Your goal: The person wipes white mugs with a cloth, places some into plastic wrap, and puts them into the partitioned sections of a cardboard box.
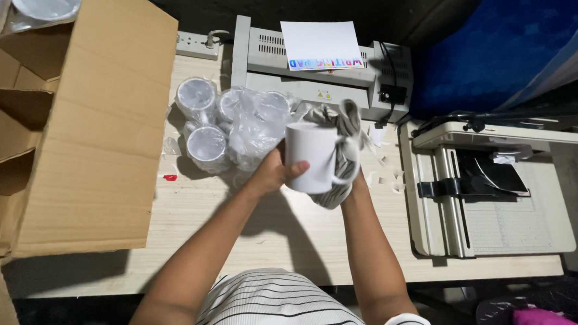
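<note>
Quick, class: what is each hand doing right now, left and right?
Left hand: closed in a grip on the plain white ceramic mug.
Right hand: mostly hidden behind the mug, gripping a grey striped cloth against it.

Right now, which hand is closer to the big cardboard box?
The left hand. It holds the white mug on the side facing the cardboard box, with bare table between them. The right hand, wrapped in a grey cloth, is behind the mug, farther away.
</note>
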